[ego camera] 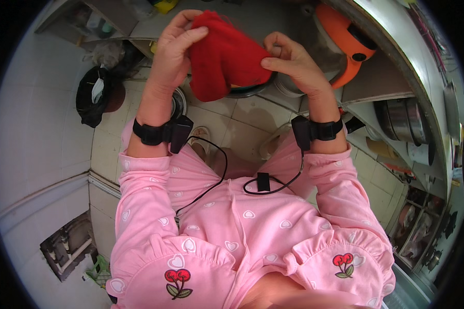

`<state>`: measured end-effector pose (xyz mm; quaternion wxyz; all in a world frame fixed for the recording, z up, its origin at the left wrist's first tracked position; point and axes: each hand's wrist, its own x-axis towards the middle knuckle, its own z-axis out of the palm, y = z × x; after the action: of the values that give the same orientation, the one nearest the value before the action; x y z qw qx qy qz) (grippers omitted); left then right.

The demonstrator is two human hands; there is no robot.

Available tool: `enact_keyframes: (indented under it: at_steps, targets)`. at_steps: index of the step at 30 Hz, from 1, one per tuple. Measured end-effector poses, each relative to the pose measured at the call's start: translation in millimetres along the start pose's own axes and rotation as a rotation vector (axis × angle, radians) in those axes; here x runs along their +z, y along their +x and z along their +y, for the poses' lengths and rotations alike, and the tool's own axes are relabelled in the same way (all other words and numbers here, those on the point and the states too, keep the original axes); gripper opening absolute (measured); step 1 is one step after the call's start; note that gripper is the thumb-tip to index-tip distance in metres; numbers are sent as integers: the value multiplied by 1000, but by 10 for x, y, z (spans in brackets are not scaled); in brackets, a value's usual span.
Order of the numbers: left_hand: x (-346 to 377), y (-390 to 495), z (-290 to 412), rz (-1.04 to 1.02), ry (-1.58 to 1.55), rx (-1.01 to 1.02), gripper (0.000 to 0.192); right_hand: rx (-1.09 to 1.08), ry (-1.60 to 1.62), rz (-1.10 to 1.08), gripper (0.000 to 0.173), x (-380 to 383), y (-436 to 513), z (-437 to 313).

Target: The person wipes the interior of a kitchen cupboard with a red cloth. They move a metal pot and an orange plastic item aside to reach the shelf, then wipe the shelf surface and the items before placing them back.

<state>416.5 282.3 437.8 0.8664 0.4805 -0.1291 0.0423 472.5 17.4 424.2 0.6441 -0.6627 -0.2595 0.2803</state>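
A red cloth (pixel 232 58) hangs spread between my two hands in front of a low shelf. My left hand (pixel 176 50) pinches its upper left part between thumb and fingers. At the cloth's right edge, my right hand (pixel 292 58) holds it with thumb and forefinger. The cloth's lower left part droops in a fold. Behind and below the cloth shows part of a round, dark-rimmed thing, mostly hidden. An orange-handled container (pixel 344 42) stands on the shelf just right of my right hand.
Metal pots (pixel 402 121) sit on a shelf at the right. A black bag (pixel 92 96) lines a bin at the left, by the tiled wall (pixel 42 127). A metal bowl (pixel 179 102) is beyond my left wrist. Cables from the wrist straps cross my lap.
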Motion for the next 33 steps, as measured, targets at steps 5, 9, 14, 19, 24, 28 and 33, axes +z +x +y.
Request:
enact_keyframes:
  at_steps: [5,9,14,19,24,28,33]
  targets:
    - [-96,-19,54,2,11,49,24,-232,331,-8,48,-10,22,37]
    - [-72,-8,8,86,-56,30,23,204,260,-72,59,255,74,333]
    - [-288,49,-4,280,-108,-60,26,235,169,-250,57,556,67,480]
    - [-407,-33,-166,356,-326,-327,46,130,568,-62,54,521,13,283]
    - [-14,-359,-685,199,-543,-695,72,59,985,56,46,433,41,132]
    - [15,-398,-692,134,-530,-583,70,79,1019,82,44,398,74,142]
    - [-179,-334,-550,45,-132,-452,57,48,601,150,44,292,107,252]
